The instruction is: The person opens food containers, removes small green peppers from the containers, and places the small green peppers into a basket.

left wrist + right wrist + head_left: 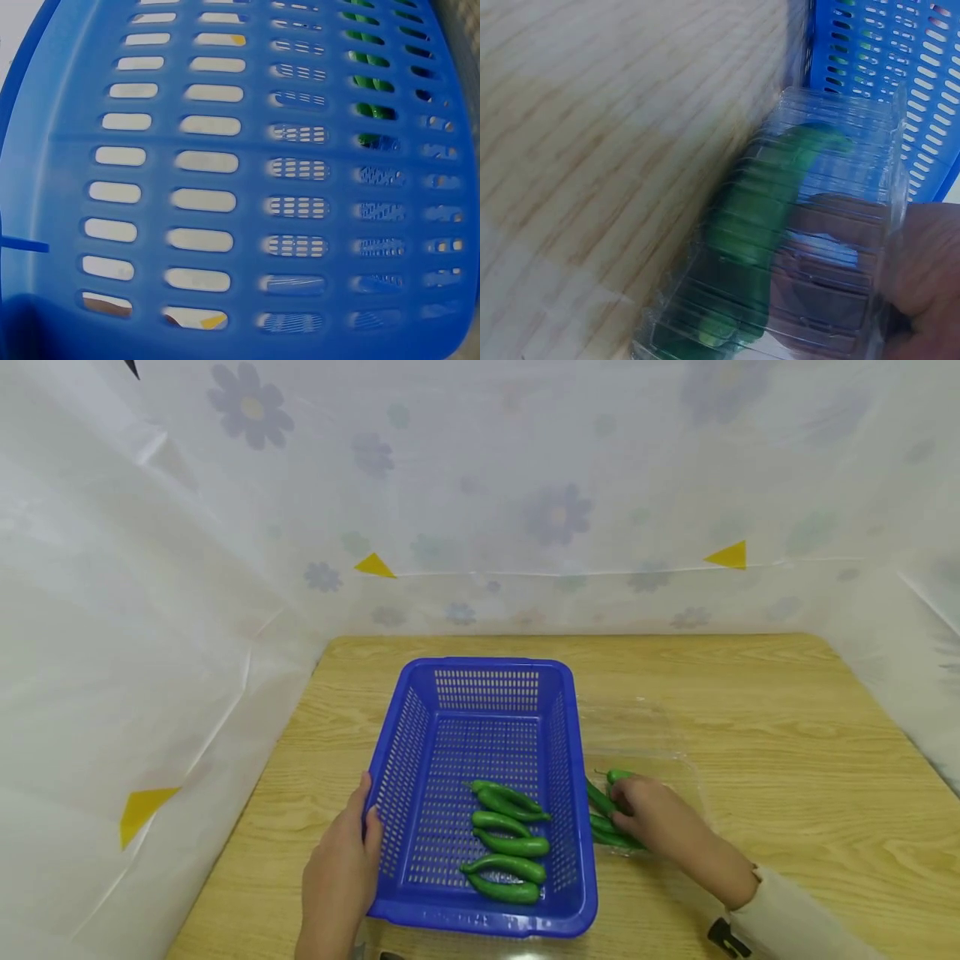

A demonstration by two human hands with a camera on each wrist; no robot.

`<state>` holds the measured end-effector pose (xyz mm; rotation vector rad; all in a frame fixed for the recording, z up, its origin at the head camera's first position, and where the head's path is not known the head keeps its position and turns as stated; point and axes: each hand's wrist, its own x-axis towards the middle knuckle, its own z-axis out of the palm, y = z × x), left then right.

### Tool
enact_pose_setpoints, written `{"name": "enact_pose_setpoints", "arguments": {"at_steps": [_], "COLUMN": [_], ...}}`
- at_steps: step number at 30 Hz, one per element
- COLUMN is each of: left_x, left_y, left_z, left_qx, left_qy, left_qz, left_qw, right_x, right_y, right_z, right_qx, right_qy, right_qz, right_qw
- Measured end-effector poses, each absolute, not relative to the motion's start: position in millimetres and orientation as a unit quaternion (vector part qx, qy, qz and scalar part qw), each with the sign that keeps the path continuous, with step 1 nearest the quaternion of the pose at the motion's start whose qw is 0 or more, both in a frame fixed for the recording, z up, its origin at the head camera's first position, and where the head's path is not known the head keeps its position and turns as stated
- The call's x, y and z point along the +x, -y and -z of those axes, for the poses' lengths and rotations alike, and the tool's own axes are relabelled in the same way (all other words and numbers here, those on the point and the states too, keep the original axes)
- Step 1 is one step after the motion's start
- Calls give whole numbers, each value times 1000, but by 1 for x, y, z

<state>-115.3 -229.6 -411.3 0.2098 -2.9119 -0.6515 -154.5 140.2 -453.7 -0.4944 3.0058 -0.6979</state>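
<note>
A blue perforated basket point(487, 752) stands on the table with several green peppers point(510, 867) on the near right of its floor. My left hand point(337, 877) holds the basket's left rim, thumb on the rim; the left wrist view shows the basket's slotted wall point(210, 165) close up. To the right of the basket lies a clear plastic box point(832, 112) with more green peppers point(600, 797) in it. My right hand point(660, 818) reaches into it, bent fingers on a green pepper point(754, 217). The fingertips are partly hidden by the box's ridged wall.
The wooden table point(780, 752) extends right of and behind the box. White flowered sheeting point(487, 485) hangs behind and on both sides, with yellow triangles point(727, 556) on it. A black buckle point(727, 937) sits by the right sleeve.
</note>
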Motion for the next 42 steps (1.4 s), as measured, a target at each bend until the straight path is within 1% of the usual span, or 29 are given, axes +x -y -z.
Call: {"name": "enact_pose_setpoints", "arguments": {"at_steps": [7, 12, 17, 24, 28, 31, 34, 42], "left_x": [-116, -116, -116, -116, -116, -116, -116, -115], "left_y": [229, 229, 230, 230, 230, 230, 230, 230], "left_z": [412, 412, 412, 410, 410, 410, 410, 411], "left_qx": [70, 66, 64, 66, 69, 70, 69, 66], "left_qy": [971, 970, 970, 971, 971, 971, 971, 969], "left_qz": [219, 220, 220, 219, 220, 222, 222, 226], "left_qw": [72, 75, 79, 73, 66, 63, 62, 67], "right_x": [-154, -151, -150, -146, -144, -141, -139, -133], "right_y": [-143, -149, -156, -163, -164, -162, -157, -131], "right_z": [454, 447, 434, 418, 409, 403, 397, 385], "right_qx": [-144, -127, -123, -124, -123, -135, -158, -225], "right_qy": [-960, -958, -959, -957, -950, -946, -941, -922], "right_qz": [239, 258, 255, 261, 284, 292, 294, 302], "right_qw": [13, 14, 4, -30, -33, -41, -62, -89]}}
